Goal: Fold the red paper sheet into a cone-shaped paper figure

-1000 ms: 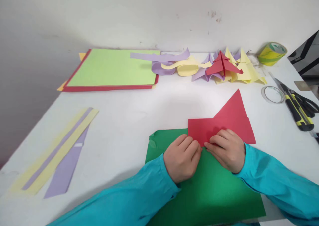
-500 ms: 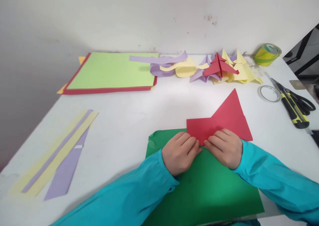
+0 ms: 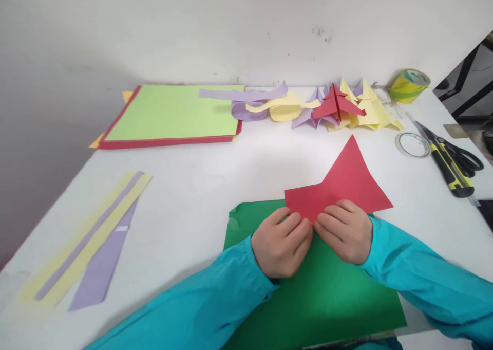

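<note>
A folded sheet of red paper (image 3: 348,178) lies over the far edge of a green sheet (image 3: 331,298), its pointed flap aimed away from me. My left hand (image 3: 284,242) is closed on the paper's near edge, fingers curled and thumb hidden. Close beside it, my right hand (image 3: 344,232) pinches the same near edge. The two hands' fingertips almost meet at the edge's lowest point. Both wrists rest above the green sheet, in turquoise sleeves.
Yellow and purple paper strips (image 3: 92,237) lie at left. Behind are stacked coloured sheets (image 3: 173,113), curled strips (image 3: 250,111) and folded paper planes (image 3: 337,106). At right are a tape roll (image 3: 409,85), a clear tape ring (image 3: 413,144), a utility knife (image 3: 449,167) and scissors (image 3: 460,157).
The red paper has turned slightly counterclockwise, its right corner rising and its left end dipping. Both hands have drawn closer together at its near edge.
</note>
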### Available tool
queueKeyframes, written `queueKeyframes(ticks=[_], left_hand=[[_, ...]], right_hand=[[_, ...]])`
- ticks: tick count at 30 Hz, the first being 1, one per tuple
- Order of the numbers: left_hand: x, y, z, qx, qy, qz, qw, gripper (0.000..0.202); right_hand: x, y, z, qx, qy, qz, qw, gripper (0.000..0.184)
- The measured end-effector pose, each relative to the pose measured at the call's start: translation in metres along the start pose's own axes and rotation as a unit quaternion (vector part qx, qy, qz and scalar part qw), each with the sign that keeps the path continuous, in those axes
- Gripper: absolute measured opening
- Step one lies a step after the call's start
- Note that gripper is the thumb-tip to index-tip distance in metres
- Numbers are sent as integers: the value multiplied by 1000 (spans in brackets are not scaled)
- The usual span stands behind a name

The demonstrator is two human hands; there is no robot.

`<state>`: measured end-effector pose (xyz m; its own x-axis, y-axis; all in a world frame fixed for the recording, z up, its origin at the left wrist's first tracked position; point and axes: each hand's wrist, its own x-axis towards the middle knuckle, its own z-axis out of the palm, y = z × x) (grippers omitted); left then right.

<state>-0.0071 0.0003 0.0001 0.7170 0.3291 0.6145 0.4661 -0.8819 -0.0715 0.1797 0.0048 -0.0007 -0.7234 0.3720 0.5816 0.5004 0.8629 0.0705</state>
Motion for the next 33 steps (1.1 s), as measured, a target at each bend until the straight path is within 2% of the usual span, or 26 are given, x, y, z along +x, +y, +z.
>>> queueKeyframes(ticks=[3, 10, 14, 17, 23, 27, 28, 33], left_hand=[[-1, 1, -4, 14, -8, 14, 1000, 19], [-8, -6, -16, 51, 14, 47, 997, 23], [-11, -8, -17, 51, 12, 51, 997, 24], [-14, -10, -15, 54, 38, 63, 996, 26], [-22, -19, -19, 83, 41, 44, 995, 22], [-23, -31, -28, 110, 41, 23, 993, 5], [-22, -32, -30, 114, 41, 12, 993, 6], [-16, -24, -30, 88, 65, -5, 994, 9]], right_hand=[[1, -1, -2, 1, 2, -5, 1000, 20], [1, 0, -11, 12, 24, -8, 1000, 17], [3, 1, -13, -2, 23, -17, 1000, 16], [3, 2, -14, -13, 21, -15, 1000, 15], [-3, 10, -18, -39, 29, -15, 999, 11], [-9, 19, -19, -60, 41, 0, 997, 11], [-10, 21, -19, -65, 46, 5, 997, 11], [-7, 20, -17, -55, 37, -15, 998, 10]])
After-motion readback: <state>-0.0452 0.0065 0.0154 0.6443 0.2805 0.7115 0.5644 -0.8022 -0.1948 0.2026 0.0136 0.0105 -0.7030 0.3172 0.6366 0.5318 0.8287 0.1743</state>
